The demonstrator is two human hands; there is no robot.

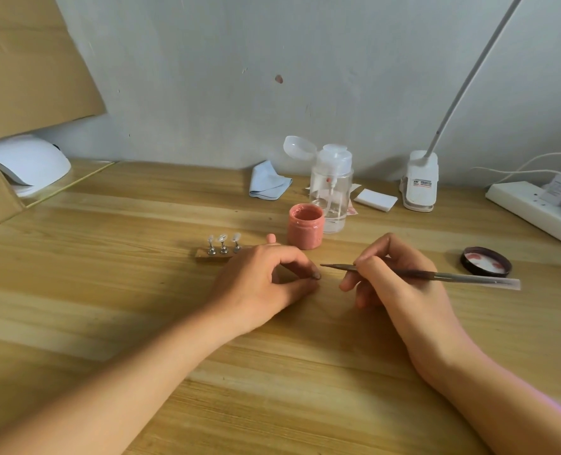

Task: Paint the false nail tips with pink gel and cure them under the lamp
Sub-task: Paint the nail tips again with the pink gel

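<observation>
Head view: a right hand pinches a slim grey metal-handled brush pen-style, tip aimed left, likely ready to load from the open pink gel jar just behind. The left hand, fingers curled, rests against the wooden strip of clear nail tips, apparently steadying it; whether it grips anything is unclear. A white domed curing lamp waits far left

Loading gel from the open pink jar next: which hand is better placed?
Right. The right hand already grips the thin grey brush, and the open pink gel jar stands just beyond its tip. The left hand rests by the wooden nail-tip stand with no brush.
</observation>
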